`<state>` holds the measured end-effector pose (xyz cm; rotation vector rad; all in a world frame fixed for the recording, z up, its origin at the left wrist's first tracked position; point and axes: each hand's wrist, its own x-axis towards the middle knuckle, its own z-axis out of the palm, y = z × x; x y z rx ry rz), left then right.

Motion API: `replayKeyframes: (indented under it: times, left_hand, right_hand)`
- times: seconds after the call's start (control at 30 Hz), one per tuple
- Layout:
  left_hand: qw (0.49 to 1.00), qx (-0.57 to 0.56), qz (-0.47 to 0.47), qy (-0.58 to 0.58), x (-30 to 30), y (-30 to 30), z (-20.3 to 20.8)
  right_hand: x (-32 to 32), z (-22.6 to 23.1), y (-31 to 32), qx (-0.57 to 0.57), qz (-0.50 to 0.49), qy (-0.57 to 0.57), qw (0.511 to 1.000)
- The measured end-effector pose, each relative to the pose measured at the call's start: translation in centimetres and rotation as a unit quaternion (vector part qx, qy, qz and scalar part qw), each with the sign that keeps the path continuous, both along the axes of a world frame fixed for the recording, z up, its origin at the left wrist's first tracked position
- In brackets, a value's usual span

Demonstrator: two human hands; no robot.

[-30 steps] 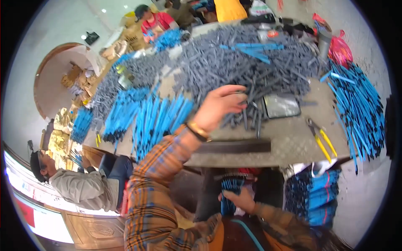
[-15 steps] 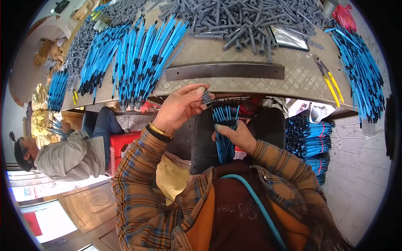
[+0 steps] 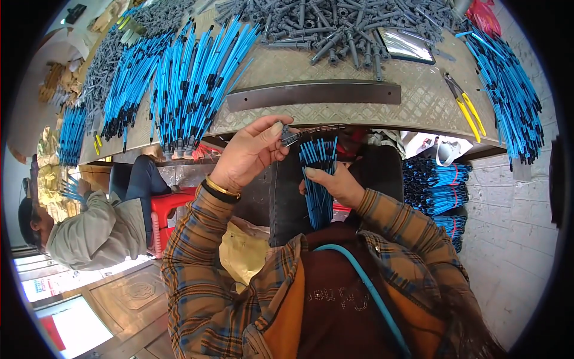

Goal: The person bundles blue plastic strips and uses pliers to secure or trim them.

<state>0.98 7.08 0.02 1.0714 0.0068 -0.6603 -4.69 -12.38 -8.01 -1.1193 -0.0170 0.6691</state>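
Observation:
My left hand (image 3: 248, 157) is raised just in front of the table's front edge. Its thumb and fingertips pinch a small grey plastic fitting (image 3: 289, 137), partly covered by the fingers. To its right and slightly lower, my right hand (image 3: 339, 186) is wrapped round a bundle of thin blue rods (image 3: 317, 206) with dark sections. The upper ends of the rods point up towards the table. The fitting sits above and left of the bundle; whether it touches a rod I cannot tell.
A dark metal bar (image 3: 314, 96) lies along the table edge (image 3: 272, 122). Beyond it are heaped grey plastic parts (image 3: 341, 30), blue rod bundles (image 3: 197, 84) and yellow-handled pliers (image 3: 466, 107). Tied bundles (image 3: 439, 188) are stacked below right. A co-worker (image 3: 98, 218) sits at left.
The whole view has shifted slightly. My left hand still pinches the grey fitting, which is now tilted a little differently. My right hand keeps its hold on the rods.

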Motion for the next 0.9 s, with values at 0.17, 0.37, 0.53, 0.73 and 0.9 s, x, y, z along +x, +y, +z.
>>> replayKeyframes:
  times: [0.17, 0.37, 0.53, 0.73, 0.9]
  left_hand:
    - [0.999, 0.051, -0.001, 0.012, 0.2, 0.2, 0.1]
    - [0.996, 0.084, -0.005, -0.009, 0.5, 0.2, 0.6]
    - [0.996, 0.079, -0.012, -0.042, 0.6, 0.4, 0.7]
    - [0.971, 0.196, -0.051, -0.127, 0.4, 0.5, 2.2]
    - [0.964, 0.215, -0.064, -0.140, 0.0, 0.4, 2.7]
  right_hand:
    - [0.1, 0.1, 0.1, 0.005, 0.017, 0.001, 1.000]
    - [0.3, 0.6, 0.3, 0.000, 0.018, 0.008, 1.000]
    - [0.4, 0.6, 0.6, 0.006, 0.023, 0.004, 1.000]
    - [-0.1, 0.0, 0.8, -0.007, 0.028, -0.006, 1.000]
    - [-0.6, 0.5, 0.7, -0.009, 0.020, -0.012, 1.000]
